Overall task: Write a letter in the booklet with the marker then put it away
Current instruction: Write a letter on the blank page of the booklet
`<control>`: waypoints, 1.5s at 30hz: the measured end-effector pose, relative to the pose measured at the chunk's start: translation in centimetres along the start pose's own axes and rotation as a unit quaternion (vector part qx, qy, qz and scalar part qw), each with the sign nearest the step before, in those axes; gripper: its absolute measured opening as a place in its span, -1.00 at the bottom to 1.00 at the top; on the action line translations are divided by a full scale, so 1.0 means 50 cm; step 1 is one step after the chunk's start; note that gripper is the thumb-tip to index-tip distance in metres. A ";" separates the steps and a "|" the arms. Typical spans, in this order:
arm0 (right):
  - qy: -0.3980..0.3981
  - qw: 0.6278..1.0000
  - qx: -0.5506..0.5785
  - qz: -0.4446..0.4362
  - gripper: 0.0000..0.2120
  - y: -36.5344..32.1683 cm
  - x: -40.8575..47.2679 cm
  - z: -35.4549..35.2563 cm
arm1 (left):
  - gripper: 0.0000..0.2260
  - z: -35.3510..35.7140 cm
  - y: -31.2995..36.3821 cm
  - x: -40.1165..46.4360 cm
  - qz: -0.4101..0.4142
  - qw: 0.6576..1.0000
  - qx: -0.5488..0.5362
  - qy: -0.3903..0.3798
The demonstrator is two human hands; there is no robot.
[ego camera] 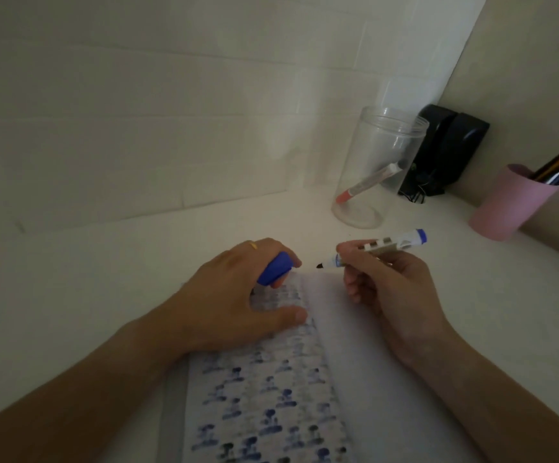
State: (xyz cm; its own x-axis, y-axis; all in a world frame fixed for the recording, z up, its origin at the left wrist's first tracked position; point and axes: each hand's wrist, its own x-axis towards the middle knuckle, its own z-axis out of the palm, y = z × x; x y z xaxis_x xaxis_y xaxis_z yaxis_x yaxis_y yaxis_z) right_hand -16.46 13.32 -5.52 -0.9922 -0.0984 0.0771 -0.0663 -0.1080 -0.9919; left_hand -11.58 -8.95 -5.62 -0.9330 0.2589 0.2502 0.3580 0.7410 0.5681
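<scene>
The marker (pixel 376 249) is uncapped and held in the right hand (pixel 385 282), gripped around the front of its barrel with the dark tip pointing left and hanging in the air just above the far end of the booklet (pixel 305 379), not touching paper. The left hand (pixel 238 295) is closed around the blue cap (pixel 276 269) with its fingers, while the thumb and the heel of the hand press down on the booklet's left page, which is already covered in rows of blue marks. The right page looks blank as far as the dim light lets one tell, and the right wrist rests on it. By my reading, the uncapping is done and the writing itself is just about to start: the pen is bare, the page is pinned flat, and nothing has been laid down on the right page yet. The next move calls for lowering the tip onto the page and forming the letter with the left hand holding the booklet steady; after that the cap must go back on. For putting it away, the clear jar (pixel 380 168) at the back of the tabletop (pixel 104 279), already holding a red-capped marker (pixel 366 184), seems the likely home, though the pink cup (pixel 508 205) of pens at the right is also possible.
</scene>
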 end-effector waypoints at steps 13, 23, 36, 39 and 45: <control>-0.068 0.988 -0.132 -0.051 -0.98 0.000 -0.004 -0.011 | -0.48 0.004 -0.032 0.014 0.031 0.997 -0.029 -0.067; -0.063 0.977 -0.180 -0.098 -0.98 0.015 -0.011 -0.008 | -0.51 -0.002 -0.024 0.010 0.010 0.996 -0.062 -0.066; -0.034 0.976 -0.202 -0.078 -0.97 0.017 -0.010 -0.008 | -0.50 -0.003 -0.026 0.010 0.011 0.996 -0.060 -0.060; -0.030 0.978 -0.193 -0.075 -0.94 0.015 -0.010 -0.009 | -0.49 -0.003 -0.028 0.009 0.011 0.997 -0.052 -0.063; -0.045 0.976 -0.198 -0.080 -0.97 0.017 -0.010 -0.012 | -0.50 -0.003 -0.026 0.009 0.011 0.996 -0.059 -0.062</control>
State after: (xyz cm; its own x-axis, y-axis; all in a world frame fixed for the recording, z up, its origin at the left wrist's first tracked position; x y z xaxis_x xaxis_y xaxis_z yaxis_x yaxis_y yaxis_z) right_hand -16.10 13.86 -6.48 -0.9539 -0.1996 0.2241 -0.2722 0.2611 -0.9261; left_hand -12.47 -9.88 -6.15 -0.9197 0.3545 0.1688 0.3737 0.6586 0.6532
